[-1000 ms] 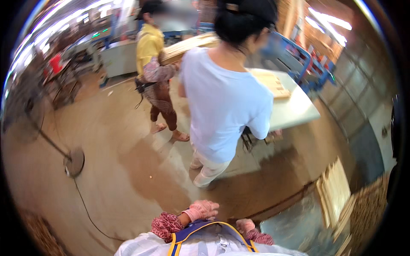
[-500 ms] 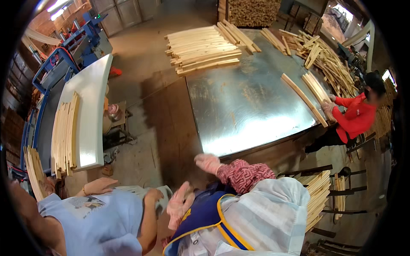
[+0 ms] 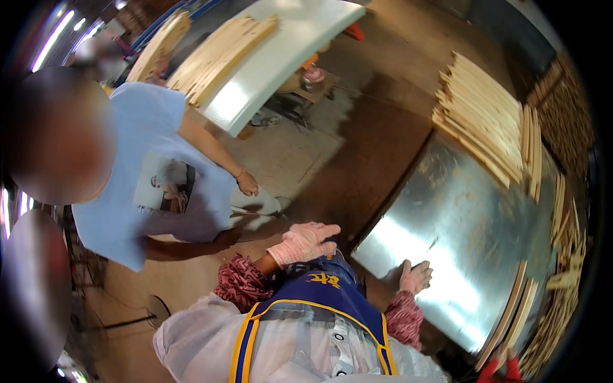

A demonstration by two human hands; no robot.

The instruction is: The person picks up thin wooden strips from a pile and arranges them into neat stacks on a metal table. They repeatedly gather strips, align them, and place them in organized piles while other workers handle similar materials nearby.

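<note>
Gloved hands apart and empty: right hand (image 3: 416, 276) flat on shiny sheet-metal bench (image 3: 460, 236), left hand (image 3: 305, 242) against blue apron (image 3: 319, 297).

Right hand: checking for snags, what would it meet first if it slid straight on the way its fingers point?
The right hand lies on the shiny metal table; bare sheet ahead, then probably the wood slat stack.
</note>
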